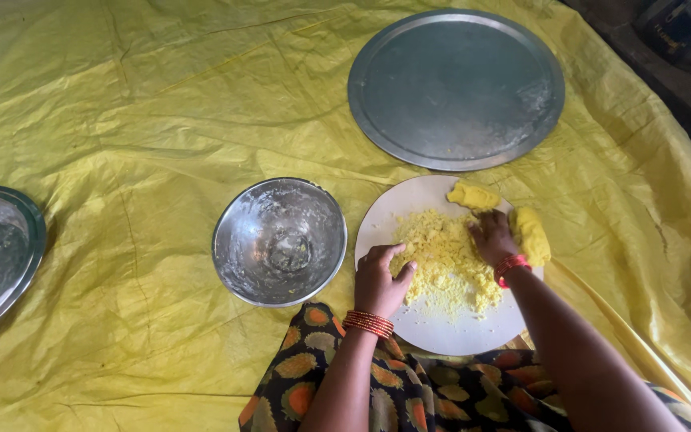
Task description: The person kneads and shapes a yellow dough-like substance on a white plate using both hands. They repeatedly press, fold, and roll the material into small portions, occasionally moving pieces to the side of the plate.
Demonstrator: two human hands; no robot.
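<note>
Printed lap cloth lay nearest. Left hand rested half-curled, gripping nothing, on yellow crumbs; right hand pressed flat, released. Best gathered inward on round board, gently.

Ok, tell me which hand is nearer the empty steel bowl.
Left. The left hand rests on the white round board, just right of the steel bowl. The right hand is farther right, across the crumbled yellow dough.
</note>
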